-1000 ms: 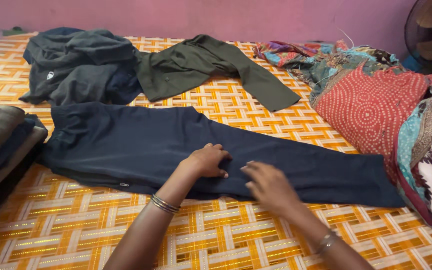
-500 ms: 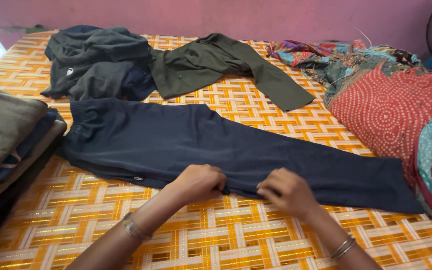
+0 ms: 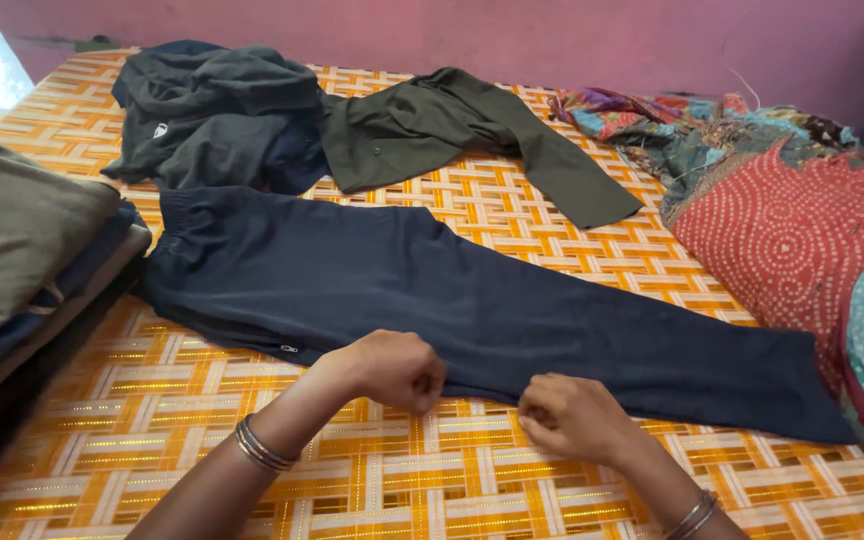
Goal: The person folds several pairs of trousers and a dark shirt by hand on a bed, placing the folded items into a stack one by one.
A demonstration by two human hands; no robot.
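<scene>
Left hand: curled up, fingers pinching the near edge of the navy trousers
Right hand: same deal, closed and pinching that edge just beside the left
Trousers: laid flat across the orange woven-pattern bed sheet, waistband at the left
Nearby: olive shirt, dark grey clothes heap, folded stack at left, red dotted fabric at right

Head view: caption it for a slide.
Both hands, left hand and right hand, pinch the near edge of dark trousers.
</scene>
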